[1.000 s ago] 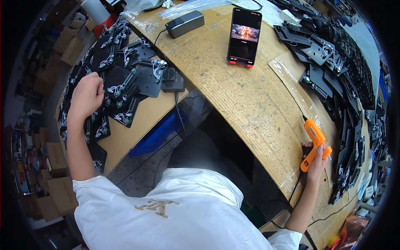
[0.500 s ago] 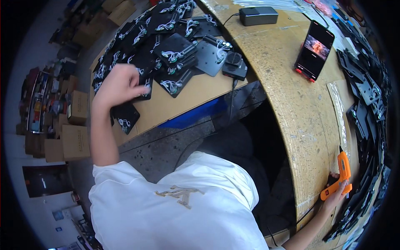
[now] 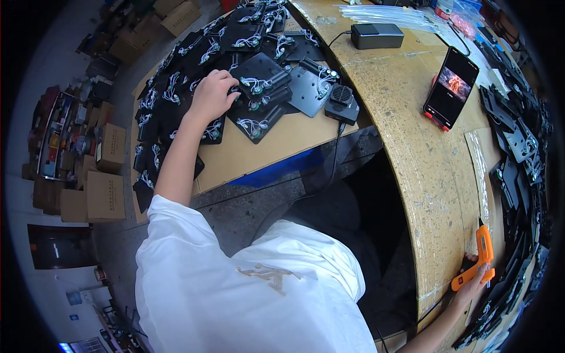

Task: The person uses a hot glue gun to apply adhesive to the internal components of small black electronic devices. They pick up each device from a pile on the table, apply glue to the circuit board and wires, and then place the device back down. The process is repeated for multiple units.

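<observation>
My left hand (image 3: 214, 94) is at the left edge of a small stack of flat black panels (image 3: 261, 72). Its fingers are curled and pinch at the corner of a panel there; the fingertips are partly hidden. White wires and small round green parts lie on the panels. Off to the right, my right hand (image 3: 471, 289) is wrapped round the handle of an orange hot glue gun (image 3: 485, 252), whose dark nozzle points away from me over the wooden bench.
A phone (image 3: 452, 88) stands in a red holder on the bench (image 3: 400, 129). Behind are a black power adapter (image 3: 376, 36) and clear glue sticks (image 3: 388, 16). A small black fan-like device (image 3: 342, 105) sits at the cardboard's edge. More panels (image 3: 518, 141) line the right; cartons (image 3: 106, 197) stand left.
My left hand has moved right and away from me, from above the near panels to the stack's edge. The right hand keeps its hold on the glue gun. The view has shifted slightly.
</observation>
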A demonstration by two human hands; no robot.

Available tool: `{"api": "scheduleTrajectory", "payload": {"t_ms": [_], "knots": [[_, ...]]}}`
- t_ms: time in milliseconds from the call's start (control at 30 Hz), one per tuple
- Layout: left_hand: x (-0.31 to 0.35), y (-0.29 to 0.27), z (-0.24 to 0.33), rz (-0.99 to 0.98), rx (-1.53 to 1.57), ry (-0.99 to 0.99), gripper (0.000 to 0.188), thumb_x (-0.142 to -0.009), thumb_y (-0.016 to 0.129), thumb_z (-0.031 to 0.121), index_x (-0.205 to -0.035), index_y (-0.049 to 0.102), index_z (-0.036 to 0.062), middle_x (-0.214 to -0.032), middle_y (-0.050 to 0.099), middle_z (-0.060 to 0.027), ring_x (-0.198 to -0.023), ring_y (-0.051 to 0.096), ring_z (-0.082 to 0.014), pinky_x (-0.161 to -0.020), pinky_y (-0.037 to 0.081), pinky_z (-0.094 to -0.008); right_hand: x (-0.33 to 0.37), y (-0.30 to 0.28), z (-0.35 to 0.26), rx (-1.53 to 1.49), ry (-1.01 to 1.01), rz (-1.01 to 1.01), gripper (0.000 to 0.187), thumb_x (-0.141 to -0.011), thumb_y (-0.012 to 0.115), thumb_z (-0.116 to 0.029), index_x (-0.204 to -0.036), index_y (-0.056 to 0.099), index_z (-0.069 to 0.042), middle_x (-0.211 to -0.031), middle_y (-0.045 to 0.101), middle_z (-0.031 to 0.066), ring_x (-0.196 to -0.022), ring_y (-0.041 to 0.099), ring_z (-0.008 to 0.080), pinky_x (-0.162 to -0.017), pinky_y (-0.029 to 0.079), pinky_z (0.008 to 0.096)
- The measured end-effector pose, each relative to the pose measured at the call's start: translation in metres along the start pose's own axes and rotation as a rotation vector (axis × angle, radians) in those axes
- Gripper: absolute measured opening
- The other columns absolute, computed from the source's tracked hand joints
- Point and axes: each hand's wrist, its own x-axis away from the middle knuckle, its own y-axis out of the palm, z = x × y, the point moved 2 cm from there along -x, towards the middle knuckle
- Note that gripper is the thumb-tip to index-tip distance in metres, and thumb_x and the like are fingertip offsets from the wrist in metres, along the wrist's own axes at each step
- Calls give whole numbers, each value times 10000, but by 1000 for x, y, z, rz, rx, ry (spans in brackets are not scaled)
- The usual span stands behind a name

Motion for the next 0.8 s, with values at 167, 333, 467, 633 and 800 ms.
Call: {"api": "scheduleTrajectory", "payload": {"t_ms": [167, 333, 467, 633, 800], "knots": [[-6, 9, -6, 18, -10, 39, 179, -725, 757, 100, -887, 695, 54, -905, 631, -59, -913, 605, -246, -793, 514, -364, 3, 7, -10, 46, -7, -5, 391, -1020, 414, -380, -1116, 550, -27, -938, 631, 77, -903, 631, 155, -611, 444, 227], [-11, 10, -6, 40, 19, 93, 117, -736, 729, 72, -845, 694, 44, -859, 634, -60, -884, 606, -246, -771, 515, -362, 4, 7, -8, 11, 13, -8, 396, -1017, 416, -392, -1087, 561, -30, -939, 634, 78, -910, 633, 166, -609, 442, 224], [-16, 13, -5, 64, 31, 121, 45, -762, 691, 70, -794, 689, 38, -816, 633, -60, -862, 608, -238, -756, 516, -351, 5, 8, -11, 10, 32, 11, 392, -1016, 414, -393, -1068, 565, -35, -933, 638, 72, -912, 636, 169, -603, 439, 222], [-18, 14, -6, 42, 23, 157, 41, -761, 684, 53, -798, 688, 36, -828, 637, -60, -860, 610, -239, -752, 517, -352, 5, 12, -15, 21, 15, -5, 396, -1019, 409, -395, -1060, 566, -33, -927, 641, 72, -907, 640, 168, -596, 439, 222], [-23, 14, -7, 31, -11, 237, 45, -755, 679, 42, -796, 686, 25, -832, 639, -66, -865, 612, -247, -750, 519, -360, 5, 9, -11, 4, 24, -3, 399, -1020, 408, -395, -1077, 561, -31, -921, 636, 68, -905, 637, 165, -596, 443, 220]]}}
